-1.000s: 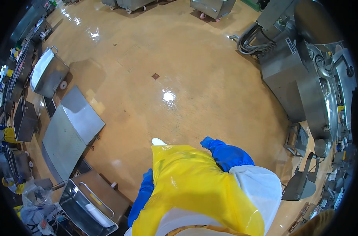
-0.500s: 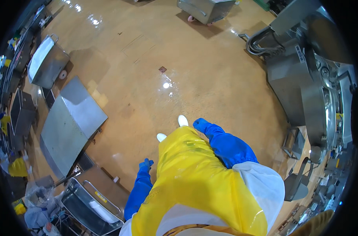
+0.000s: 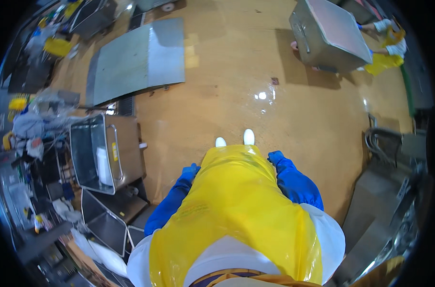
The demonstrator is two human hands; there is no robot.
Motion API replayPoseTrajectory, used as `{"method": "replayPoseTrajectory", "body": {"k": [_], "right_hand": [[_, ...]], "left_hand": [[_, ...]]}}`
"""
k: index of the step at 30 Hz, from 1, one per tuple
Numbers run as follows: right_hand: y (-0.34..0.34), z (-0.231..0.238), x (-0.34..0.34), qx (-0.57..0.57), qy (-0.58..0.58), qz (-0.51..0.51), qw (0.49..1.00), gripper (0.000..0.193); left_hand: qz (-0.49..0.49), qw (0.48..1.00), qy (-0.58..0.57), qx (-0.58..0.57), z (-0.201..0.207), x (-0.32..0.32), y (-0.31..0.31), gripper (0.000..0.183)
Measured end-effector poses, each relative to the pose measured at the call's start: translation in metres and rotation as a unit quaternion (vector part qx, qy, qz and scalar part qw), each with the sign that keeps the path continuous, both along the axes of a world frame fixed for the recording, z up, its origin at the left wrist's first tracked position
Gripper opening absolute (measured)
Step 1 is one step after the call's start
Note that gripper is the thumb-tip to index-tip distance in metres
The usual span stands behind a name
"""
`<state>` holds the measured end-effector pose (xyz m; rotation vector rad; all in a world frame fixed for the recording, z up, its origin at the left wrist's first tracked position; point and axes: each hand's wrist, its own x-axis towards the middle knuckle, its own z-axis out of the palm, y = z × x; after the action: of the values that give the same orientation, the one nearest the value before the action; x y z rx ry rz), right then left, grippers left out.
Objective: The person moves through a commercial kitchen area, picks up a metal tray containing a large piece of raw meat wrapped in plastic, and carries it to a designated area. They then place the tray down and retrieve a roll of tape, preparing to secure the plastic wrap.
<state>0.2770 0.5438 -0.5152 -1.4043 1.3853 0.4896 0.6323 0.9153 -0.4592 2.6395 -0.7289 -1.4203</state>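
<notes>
Both hands low beside a yellow apron [image 3: 241,191]

Nearest, the left hand [image 3: 189,170] and right hand [image 3: 275,157], in blue gloves, hang at either edge of the apron. Their fingers look loosely bent, with nothing visible in them; how far open they are, and whether they touch the apron, I cannot tell. The apron, worn down the front, should handle as light, soft and slick; its edges would be the place to grip.

Left of the left hand, well apart, stands a steel wagon [image 3: 130,158] with a white item [image 3: 102,165] inside. It is probably heavy, stiff and slippery if wet, best held by its bar handle [image 3: 115,155].

Farther off, at upper right, a co-worker [image 3: 394,50] stands behind a filled wagon [image 3: 328,52].
</notes>
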Motion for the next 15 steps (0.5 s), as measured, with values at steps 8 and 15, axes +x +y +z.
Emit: {"method": "replayPoseTrajectory", "body": {"k": [8, 15], "right_hand": [[-0.058, -0.016, 0.080, -0.054, -0.116, 0.058, 0.990, 0.032], [-0.068, -0.036, 0.114, -0.031, -0.167, 0.115, 0.979, 0.029]], "left_hand": [[0.253, 0.965, 0.057, 0.034, 0.019, -0.037, 0.042, 0.039], [0.230, 0.972, 0.051, 0.021, 0.066, -0.026, 0.005, 0.041]]}}
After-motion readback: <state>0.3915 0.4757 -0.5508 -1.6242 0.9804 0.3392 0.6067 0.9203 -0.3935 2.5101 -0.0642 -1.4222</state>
